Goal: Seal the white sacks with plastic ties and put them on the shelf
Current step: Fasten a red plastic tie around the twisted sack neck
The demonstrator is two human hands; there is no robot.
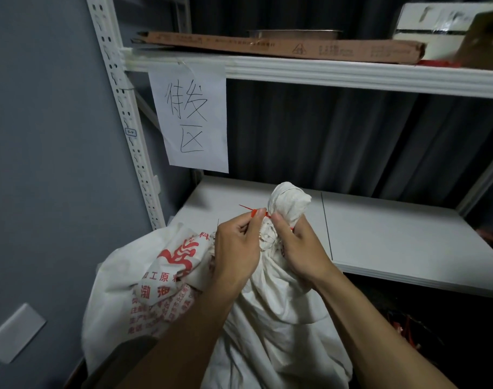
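Observation:
A large white sack [281,318] with red printed characters stands in front of the shelf, its mouth gathered into a bunched top [290,203]. A red plastic tie [256,212] runs around the neck, its thin tail sticking out to the upper left. My left hand [237,248] pinches the tie's tail between thumb and fingers. My right hand [298,248] grips the gathered neck of the sack just below the bunch, thumb pressed by the tie. Behind the first sack's left side lies more white sack cloth with a red logo [178,254].
A white metal shelf board [394,237] lies just behind the sack. A paper sign [192,116] hangs from the upper shelf [324,74], which carries a flat cardboard box [267,46] and a white box [436,26]. A grey wall stands on the left. Red ties [402,327] lie in the dark space at lower right.

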